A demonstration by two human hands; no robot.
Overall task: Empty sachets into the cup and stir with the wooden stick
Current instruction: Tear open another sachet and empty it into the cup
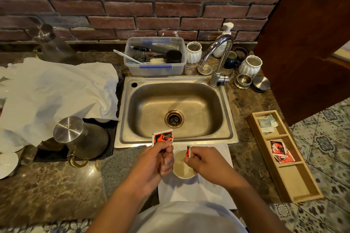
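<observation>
The sachet (162, 137), red and black, is pinched upright in our left hand (155, 162), above the near rim of the sink (230, 119) and just left of the cup (184, 164). Our right hand (208, 164) pinches a narrow red strip (188, 151) over the cup — by the look of it the torn-off top, though we cannot be sure. The cup stands on a white napkin (208, 193) on the counter, with pale liquid inside.

The head view is the only one we have. To do this step well, we judge that we should drop the strip aside, bring the open corner right over the cup's mouth, tip and tap so the powder falls inside and not on the napkin.

Much is hard to make out: both hands cover part of the cup's rim, the sachet's opening cannot be seen, and the wooden stick is uncertain — a thin pale sliver below the right wrist may be it. More sachets lie in the wooden tray (303, 181) to the right.
</observation>
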